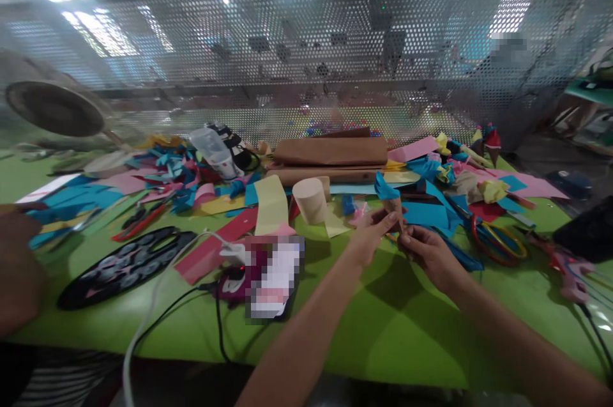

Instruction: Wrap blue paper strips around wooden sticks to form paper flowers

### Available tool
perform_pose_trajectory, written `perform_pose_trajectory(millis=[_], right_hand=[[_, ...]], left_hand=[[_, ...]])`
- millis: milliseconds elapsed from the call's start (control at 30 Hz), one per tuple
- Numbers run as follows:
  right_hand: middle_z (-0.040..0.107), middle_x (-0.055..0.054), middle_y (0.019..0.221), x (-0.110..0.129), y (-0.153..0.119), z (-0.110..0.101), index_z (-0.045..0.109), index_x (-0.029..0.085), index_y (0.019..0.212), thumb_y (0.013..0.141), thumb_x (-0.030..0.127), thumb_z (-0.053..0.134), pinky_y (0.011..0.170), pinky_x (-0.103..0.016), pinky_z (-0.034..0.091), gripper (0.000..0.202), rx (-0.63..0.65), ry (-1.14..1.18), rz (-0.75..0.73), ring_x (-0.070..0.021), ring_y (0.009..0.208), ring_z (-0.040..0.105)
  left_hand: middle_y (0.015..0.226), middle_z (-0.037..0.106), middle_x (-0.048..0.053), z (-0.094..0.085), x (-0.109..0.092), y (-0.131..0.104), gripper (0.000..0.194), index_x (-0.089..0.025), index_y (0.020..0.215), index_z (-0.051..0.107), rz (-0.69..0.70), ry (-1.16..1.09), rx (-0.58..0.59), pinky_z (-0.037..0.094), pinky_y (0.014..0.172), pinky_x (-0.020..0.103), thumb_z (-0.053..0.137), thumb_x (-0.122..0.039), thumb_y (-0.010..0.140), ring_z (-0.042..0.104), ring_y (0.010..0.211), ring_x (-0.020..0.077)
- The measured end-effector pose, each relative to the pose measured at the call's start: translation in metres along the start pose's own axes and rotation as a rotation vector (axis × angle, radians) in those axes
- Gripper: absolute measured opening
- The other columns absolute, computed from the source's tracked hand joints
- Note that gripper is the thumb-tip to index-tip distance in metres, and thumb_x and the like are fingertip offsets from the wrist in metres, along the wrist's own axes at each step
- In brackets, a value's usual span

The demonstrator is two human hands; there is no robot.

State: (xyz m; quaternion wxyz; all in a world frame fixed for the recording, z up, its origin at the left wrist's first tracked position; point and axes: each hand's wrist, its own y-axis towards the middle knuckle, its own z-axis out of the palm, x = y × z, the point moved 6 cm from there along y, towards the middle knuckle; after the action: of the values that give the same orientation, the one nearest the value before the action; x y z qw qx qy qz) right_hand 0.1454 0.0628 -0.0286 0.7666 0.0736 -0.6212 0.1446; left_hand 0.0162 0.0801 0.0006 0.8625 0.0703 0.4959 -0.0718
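My left hand [376, 233] is closed around a small brown paper cone [393, 207] with folded blue paper [384, 187] rising from its top. Just to the right, my right hand [424, 252] has its thumb and fingers pinched together at the cone's lower end; whatever lies between those fingertips is too small to make out. The cone is held roughly upright above the green table [383, 330]. Left of my hands stands a cream paper roll [310, 200], and blue paper sheets [431, 218] lie behind them.
A phone [280, 276] and a power bank with cables lie left of my forearms. Further left are a black palette [124, 266] and red-handled scissors. Brown paper rolls [330, 151] lie at the back. A pink glue gun [569, 273] is at the right. Someone's arm shows at the left edge.
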Motion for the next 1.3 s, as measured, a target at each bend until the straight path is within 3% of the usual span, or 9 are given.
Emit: perform_pose_trajectory(millis=[300, 467, 533, 633, 733, 833, 900, 1067, 1300], right_hand=[[0.061, 0.001, 0.066, 0.002, -0.004, 0.007, 0.063, 0.019, 0.071, 0.074, 0.051, 0.081, 0.054, -0.026, 0.034, 0.037, 0.030, -0.064, -0.021, -0.0109, 0.056, 0.044], [0.056, 0.001, 0.059, 0.007, -0.009, 0.014, 0.064, 0.019, 0.068, 0.073, 0.056, 0.079, 0.052, -0.027, 0.034, 0.041, 0.141, -0.318, -0.022, -0.0125, 0.054, 0.045], [0.053, 0.001, 0.057, 0.017, -0.013, 0.008, 0.064, 0.019, 0.063, 0.081, 0.059, 0.071, 0.051, -0.027, 0.033, 0.044, 0.118, -0.395, -0.069, -0.0132, 0.053, 0.044], [0.055, -0.001, 0.056, 0.041, -0.019, -0.011, 0.064, 0.020, 0.059, 0.090, 0.062, 0.059, 0.050, -0.029, 0.034, 0.052, -0.033, -0.433, -0.165, -0.0145, 0.053, 0.046], [0.059, -0.003, 0.060, 0.062, -0.026, -0.026, 0.063, 0.021, 0.060, 0.090, 0.061, 0.059, 0.052, -0.029, 0.037, 0.050, -0.170, -0.394, -0.265, -0.0157, 0.057, 0.048], [0.059, -0.003, 0.064, 0.072, -0.031, -0.028, 0.064, 0.021, 0.062, 0.091, 0.059, 0.060, 0.054, -0.030, 0.037, 0.047, -0.185, -0.375, -0.320, -0.0157, 0.060, 0.048], [0.059, -0.003, 0.066, 0.073, -0.033, -0.024, 0.065, 0.022, 0.064, 0.092, 0.058, 0.060, 0.055, -0.030, 0.037, 0.046, -0.165, -0.394, -0.339, -0.0156, 0.061, 0.048], [0.057, -0.003, 0.064, 0.072, -0.034, -0.020, 0.063, 0.022, 0.063, 0.092, 0.059, 0.060, 0.055, -0.030, 0.037, 0.047, -0.146, -0.399, -0.352, -0.0157, 0.061, 0.047], [0.057, -0.003, 0.068, 0.075, -0.031, -0.024, 0.053, 0.023, 0.062, 0.096, 0.059, 0.054, 0.058, -0.030, 0.038, 0.050, -0.173, -0.307, -0.396, -0.0152, 0.062, 0.047]], left_hand=[[0.092, 0.074, 0.007, -0.001, -0.004, -0.001, 0.045, -0.014, 0.092, 0.076, 0.035, 0.050, -0.011, 0.049, 0.081, 0.030, 0.087, -0.049, 0.066, 0.064, 0.081, 0.0158], [0.084, 0.070, 0.005, -0.012, -0.023, 0.001, 0.050, -0.015, 0.106, 0.073, 0.106, 0.095, -0.079, 0.049, 0.072, 0.029, 0.079, -0.053, 0.074, 0.063, 0.075, 0.0148], [0.082, 0.068, 0.003, -0.021, -0.033, -0.002, 0.047, -0.016, 0.107, 0.072, 0.148, 0.223, -0.139, 0.047, 0.070, 0.028, 0.077, -0.051, 0.076, 0.060, 0.072, 0.0142], [0.088, 0.071, 0.005, -0.032, -0.043, -0.021, 0.040, -0.016, 0.103, 0.070, 0.163, 0.485, -0.184, 0.046, 0.074, 0.029, 0.076, -0.047, 0.078, 0.061, 0.077, 0.0163], [0.091, 0.072, 0.005, -0.038, -0.039, -0.057, 0.032, -0.017, 0.099, 0.070, 0.085, 0.773, -0.207, 0.045, 0.074, 0.030, 0.073, -0.042, 0.080, 0.062, 0.081, 0.0197], [0.083, 0.070, 0.005, -0.043, -0.029, -0.092, 0.019, -0.017, 0.087, 0.070, -0.034, 1.162, -0.280, 0.042, 0.069, 0.030, 0.072, -0.035, 0.079, 0.061, 0.077, 0.0215], [0.085, 0.071, 0.007, -0.044, -0.022, -0.106, 0.019, -0.018, 0.089, 0.071, -0.097, 1.350, -0.312, 0.041, 0.068, 0.032, 0.070, -0.034, 0.080, 0.063, 0.079, 0.0247], [0.096, 0.074, 0.014, -0.039, -0.008, -0.112, 0.031, -0.018, 0.106, 0.072, -0.134, 1.600, -0.308, 0.044, 0.074, 0.035, 0.066, -0.041, 0.087, 0.068, 0.089, 0.0312], [0.114, 0.072, 0.015, -0.037, -0.009, -0.116, 0.050, -0.018, 0.127, 0.063, -0.135, 1.702, -0.279, 0.045, 0.087, 0.038, 0.068, -0.045, 0.086, 0.067, 0.102, 0.0331]])
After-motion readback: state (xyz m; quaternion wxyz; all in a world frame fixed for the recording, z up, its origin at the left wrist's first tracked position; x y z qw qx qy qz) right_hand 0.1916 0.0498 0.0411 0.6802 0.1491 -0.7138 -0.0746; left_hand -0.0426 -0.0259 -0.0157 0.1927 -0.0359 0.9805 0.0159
